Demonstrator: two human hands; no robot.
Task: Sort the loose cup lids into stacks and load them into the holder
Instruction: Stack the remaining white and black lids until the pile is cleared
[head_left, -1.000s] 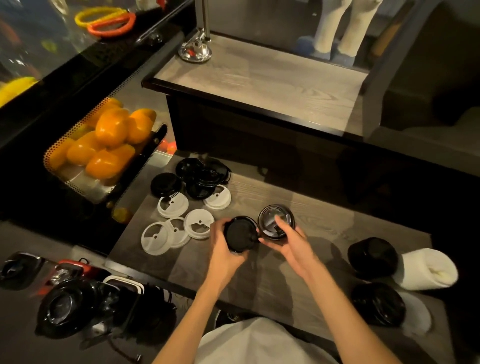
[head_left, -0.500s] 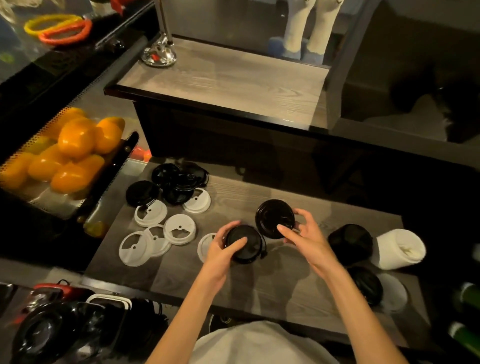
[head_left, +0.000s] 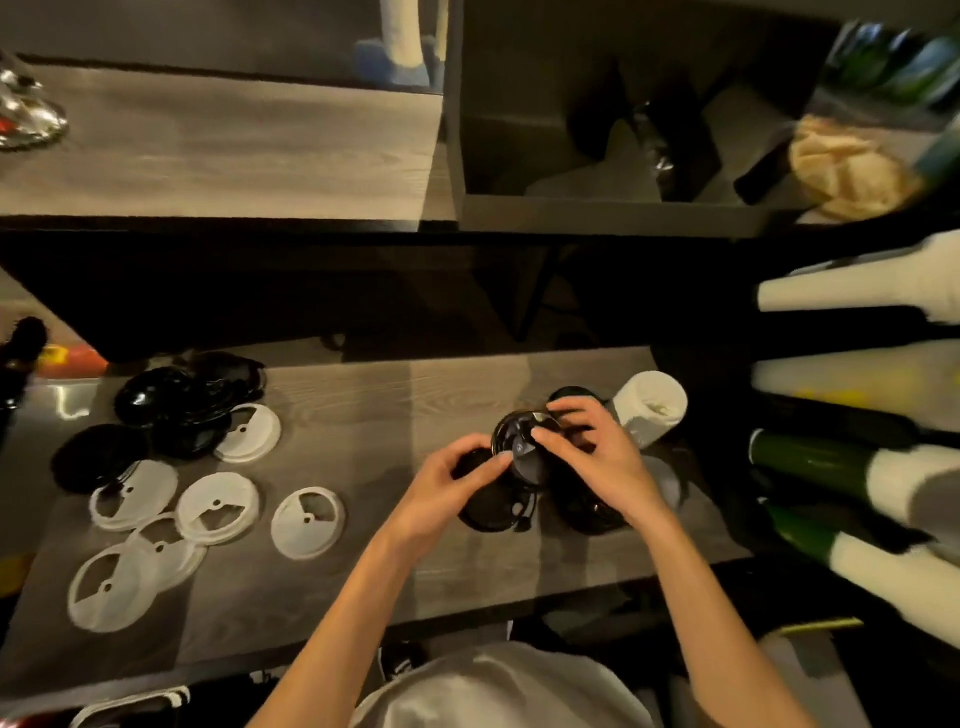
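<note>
Over the right half of the wooden counter (head_left: 374, 415), my left hand (head_left: 447, 488) and my right hand (head_left: 597, 457) meet around black cup lids. My right hand pinches a tilted black lid (head_left: 519, 441) by its edge. My left hand grips another black lid (head_left: 491, 512) just below it; the two lids touch or overlap. A stack of black lids (head_left: 582, 512) lies under my right wrist. A stack of white lids (head_left: 652, 408) lies on its side at the right. Loose white lids (head_left: 218, 506) and a pile of black lids (head_left: 182, 400) lie at the left.
Bottles with white wrapped necks (head_left: 857, 467) lie stacked at the right edge. A raised wooden shelf (head_left: 218, 145) runs behind the counter, with a dark open compartment (head_left: 597, 130) to its right. A shiny metal base (head_left: 28, 114) stands at the far left.
My view has swung right, so the oranges have left the frame. Both hands have moved right and closed together, bringing the two black lids against each other near the stacks.
</note>
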